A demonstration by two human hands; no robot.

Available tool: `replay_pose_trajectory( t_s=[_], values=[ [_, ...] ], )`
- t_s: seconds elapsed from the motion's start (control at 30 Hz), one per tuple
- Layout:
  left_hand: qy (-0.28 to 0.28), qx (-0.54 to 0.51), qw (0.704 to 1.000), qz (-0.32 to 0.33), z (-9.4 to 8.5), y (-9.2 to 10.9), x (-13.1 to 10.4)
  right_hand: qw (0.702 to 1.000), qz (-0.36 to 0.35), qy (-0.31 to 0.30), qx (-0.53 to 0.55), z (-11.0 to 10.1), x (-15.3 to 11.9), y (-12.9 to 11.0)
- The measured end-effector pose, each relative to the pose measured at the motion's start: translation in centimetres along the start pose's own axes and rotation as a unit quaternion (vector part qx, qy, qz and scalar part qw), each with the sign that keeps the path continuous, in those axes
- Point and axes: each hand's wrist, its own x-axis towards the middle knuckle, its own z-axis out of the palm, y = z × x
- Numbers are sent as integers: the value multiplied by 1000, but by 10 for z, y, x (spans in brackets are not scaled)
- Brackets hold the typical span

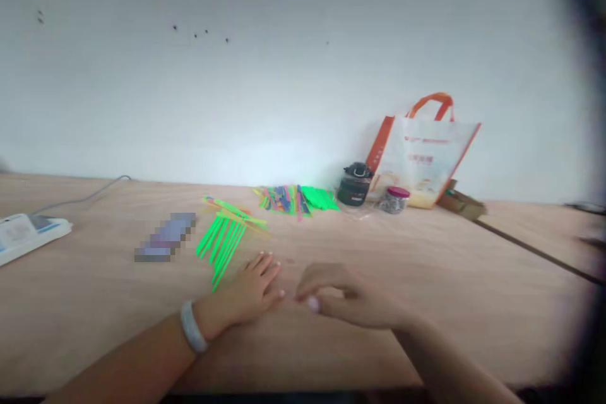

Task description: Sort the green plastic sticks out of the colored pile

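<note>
My left hand (253, 290) lies palm down on the table with its fingers spread and nothing in it. A light band (193, 327) circles that wrist. Just beyond its fingers are bright green strips (221, 243), roughly side by side, with yellow and orange strips (237, 213) across their far ends. To the right, my right hand (348, 295) is held low over the table. Its fingers are loosely curled, with a gap between them and the thumb. They are slightly blurred, and I see nothing held in them.
At the back lie a multicoloured pile of strips (284, 199) and a green bunch (319, 197). Beside them stand a black bottle (354, 188), a red-lidded jar (394, 202), a white and orange bag (426, 161) and a cardboard box (461, 204). Leftward are a pixelated flat object (166, 237) and a power strip (35, 233).
</note>
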Motion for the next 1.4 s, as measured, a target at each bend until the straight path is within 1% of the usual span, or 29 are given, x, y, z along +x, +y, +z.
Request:
replay_pose_trajectory(
  t_s=[0.07,0.13,0.17,0.23,0.3,0.4,0.5,0.57,0.63,0.7,0.77,0.8,0.87,0.93,0.97,1.03,1.07,1.13,1.23,1.33,1.4],
  values=[
    [-22,-14,1000,-3,-5,-6,3,997,-11,-39,-72,5,15,13],
    [-43,-23,999,-6,-10,-13,6,986,-4,-73,-152,14,28,31],
    [-51,-26,998,-4,-11,-17,7,981,2,-95,-172,19,33,41],
    [-60,-27,998,0,-11,-25,11,975,-2,-109,-192,28,42,59],
    [-59,-25,998,0,-10,-32,17,974,-16,-115,-195,32,50,72],
    [-46,-19,999,12,-13,-40,30,973,-39,-128,-190,30,62,83],
    [-36,-25,996,73,-26,-48,49,972,-60,-127,-188,25,78,87],
    [-29,-39,993,110,-35,-55,62,973,-81,-111,-186,24,88,91],
    [-15,-53,991,119,-39,-62,75,974,-101,-83,-184,26,99,98],
    [6,-59,992,113,-35,-70,85,976,-115,-53,-178,30,109,109],
    [32,-40,994,99,-24,-79,91,977,-124,-29,-173,34,116,122],
    [47,-16,996,80,-19,-84,93,977,-127,-21,-171,36,118,128],
    [86,54,995,9,-12,-95,95,976,-132,-8,-171,38,119,139],
    [128,122,981,-83,-11,-107,96,976,-132,-1,-171,39,116,145],
    [141,146,972,-120,-12,-112,97,977,-131,-1,-171,39,114,147],
    [137,172,962,-161,-16,-121,98,977,-125,-4,-173,39,111,146],
    [127,179,961,-168,-18,-124,98,977,-122,-6,-173,38,109,145],
    [115,182,962,-168,-21,-125,98,979,-118,-12,-167,37,107,141],
    [142,168,963,-155,-23,-116,96,986,-96,3,-140,34,106,137],
    [161,134,972,-110,-20,-97,93,993,-14,80,-88,33,106,136],
    [149,122,979,-61,-14,-83,92,992,43,119,-25,36,107,135]
  ],
)
